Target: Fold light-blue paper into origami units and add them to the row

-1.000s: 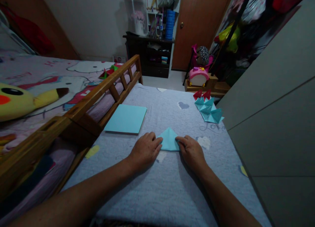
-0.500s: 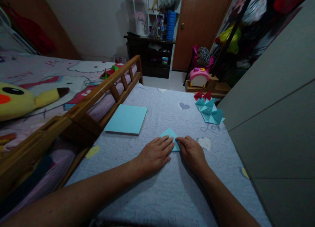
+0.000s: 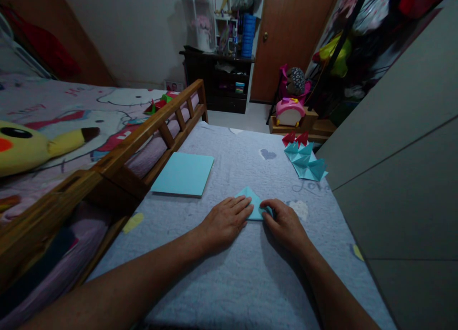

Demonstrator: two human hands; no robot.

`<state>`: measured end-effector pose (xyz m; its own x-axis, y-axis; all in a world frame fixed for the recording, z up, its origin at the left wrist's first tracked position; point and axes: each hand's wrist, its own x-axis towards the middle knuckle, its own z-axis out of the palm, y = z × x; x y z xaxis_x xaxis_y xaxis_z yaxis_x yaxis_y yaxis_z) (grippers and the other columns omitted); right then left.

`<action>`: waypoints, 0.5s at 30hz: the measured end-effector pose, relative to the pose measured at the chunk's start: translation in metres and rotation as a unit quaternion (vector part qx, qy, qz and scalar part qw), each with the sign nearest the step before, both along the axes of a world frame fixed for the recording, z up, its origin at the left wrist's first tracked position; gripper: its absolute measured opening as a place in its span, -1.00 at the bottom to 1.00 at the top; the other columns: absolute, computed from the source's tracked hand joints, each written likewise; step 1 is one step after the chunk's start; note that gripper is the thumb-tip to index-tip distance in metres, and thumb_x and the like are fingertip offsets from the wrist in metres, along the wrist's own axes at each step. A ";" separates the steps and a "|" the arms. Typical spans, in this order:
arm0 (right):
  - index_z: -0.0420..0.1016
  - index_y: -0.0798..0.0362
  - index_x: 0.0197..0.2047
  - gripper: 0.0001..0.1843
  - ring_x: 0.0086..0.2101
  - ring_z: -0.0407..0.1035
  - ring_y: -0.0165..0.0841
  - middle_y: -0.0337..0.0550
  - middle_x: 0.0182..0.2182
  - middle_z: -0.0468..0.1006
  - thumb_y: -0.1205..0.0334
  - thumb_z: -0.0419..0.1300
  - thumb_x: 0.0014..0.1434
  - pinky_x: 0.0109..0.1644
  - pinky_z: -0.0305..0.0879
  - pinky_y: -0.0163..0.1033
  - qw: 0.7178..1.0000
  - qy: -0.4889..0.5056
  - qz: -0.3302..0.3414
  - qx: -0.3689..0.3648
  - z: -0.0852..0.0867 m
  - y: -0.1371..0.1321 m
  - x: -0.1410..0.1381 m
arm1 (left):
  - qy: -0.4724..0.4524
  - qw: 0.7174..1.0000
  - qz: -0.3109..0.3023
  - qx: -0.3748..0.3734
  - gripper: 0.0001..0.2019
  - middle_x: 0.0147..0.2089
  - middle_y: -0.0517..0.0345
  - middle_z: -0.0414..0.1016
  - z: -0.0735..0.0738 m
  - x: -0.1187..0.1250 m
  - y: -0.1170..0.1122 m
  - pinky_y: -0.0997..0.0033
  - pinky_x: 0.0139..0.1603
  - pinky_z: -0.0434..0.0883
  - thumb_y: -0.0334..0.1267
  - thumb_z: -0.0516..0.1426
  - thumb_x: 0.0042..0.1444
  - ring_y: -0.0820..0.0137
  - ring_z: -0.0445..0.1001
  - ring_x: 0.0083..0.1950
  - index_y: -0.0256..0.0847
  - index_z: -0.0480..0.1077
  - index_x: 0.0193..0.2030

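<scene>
A light-blue sheet of origami paper point(image 3: 255, 202), folded into a triangle, lies on the bedsheet with its peak pointing away from me. My left hand point(image 3: 229, 220) rests flat over its left part, fingers stretched out. At the right corner my right hand point(image 3: 284, 220) curls its thumb and index finger around the paper's edge, which looks slightly lifted. That corner is partly hidden by the fingers. To the left lies a square stack of light-blue paper point(image 3: 184, 173). Several folded light-blue paper pieces point(image 3: 305, 160) stand at the right edge, with red folded pieces point(image 3: 295, 139) behind them.
A wooden bed rail point(image 3: 157, 129) runs along the left, with a yellow plush toy point(image 3: 28, 146) on the bed beyond. A pale cabinet point(image 3: 400, 177) borders the right side. Past the far edge are a dark cabinet point(image 3: 218, 89) and a pink toy case point(image 3: 290, 111).
My right hand has shifted slightly right, toward the paper's right corner, its thumb and index finger now further apart. My left hand stays flat on the paper, almost unmoved.
</scene>
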<state>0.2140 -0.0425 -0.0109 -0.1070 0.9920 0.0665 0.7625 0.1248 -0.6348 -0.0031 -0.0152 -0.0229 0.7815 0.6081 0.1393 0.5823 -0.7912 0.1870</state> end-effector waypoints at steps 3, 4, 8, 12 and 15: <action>0.53 0.08 -0.09 -0.74 -0.28 0.45 -0.27 -0.07 -0.21 0.61 0.28 0.11 0.19 -0.10 0.32 -0.16 1.000 0.005 -0.001 -0.001 -0.002 0.000 0.001 | 0.019 1.000 0.002 -0.013 -0.56 0.44 -0.06 0.21 0.001 0.000 0.001 0.09 0.37 0.20 -0.22 0.00 0.40 0.17 0.21 0.43 -0.21 0.17 0.38; 0.53 0.08 -0.09 -0.74 -0.27 0.44 -0.27 -0.06 -0.20 0.61 0.28 0.11 0.19 -0.09 0.32 -0.16 1.000 0.005 -0.002 -0.001 -0.003 0.000 0.001 | 0.023 1.000 0.004 -0.016 -0.55 0.44 -0.06 0.21 0.001 0.000 0.001 0.10 0.38 0.19 -0.21 -0.01 0.41 0.18 0.20 0.44 -0.21 0.16 0.38; 0.54 0.09 -0.09 -0.73 -0.27 0.45 -0.26 -0.05 -0.20 0.61 0.29 0.11 0.18 -0.08 0.32 -0.14 1.000 0.005 -0.001 -0.002 -0.004 0.000 0.002 | 0.022 1.000 0.012 -0.010 -0.56 0.44 -0.05 0.21 -0.001 0.000 0.002 0.14 0.40 0.15 -0.17 -0.06 0.43 0.21 0.19 0.44 -0.20 0.15 0.38; 0.54 0.10 -0.09 -0.74 -0.26 0.45 -0.24 -0.04 -0.20 0.61 0.29 0.12 0.18 -0.08 0.31 -0.13 1.000 0.005 -0.001 -0.006 -0.004 0.001 0.002 | 0.022 1.000 0.019 0.001 -0.57 0.43 -0.02 0.23 -0.002 0.001 0.002 0.18 0.39 0.15 -0.16 -0.07 0.43 0.25 0.20 0.44 -0.19 0.16 0.37; 0.54 0.09 -0.08 -0.74 -0.27 0.45 -0.25 -0.05 -0.21 0.61 0.28 0.12 0.19 -0.09 0.31 -0.14 1.000 0.006 0.000 -0.009 -0.004 0.001 0.002 | 0.027 0.999 0.021 0.004 -0.58 0.43 -0.01 0.24 0.000 0.002 0.002 0.18 0.38 0.16 -0.17 -0.07 0.43 0.26 0.21 0.43 -0.19 0.17 0.36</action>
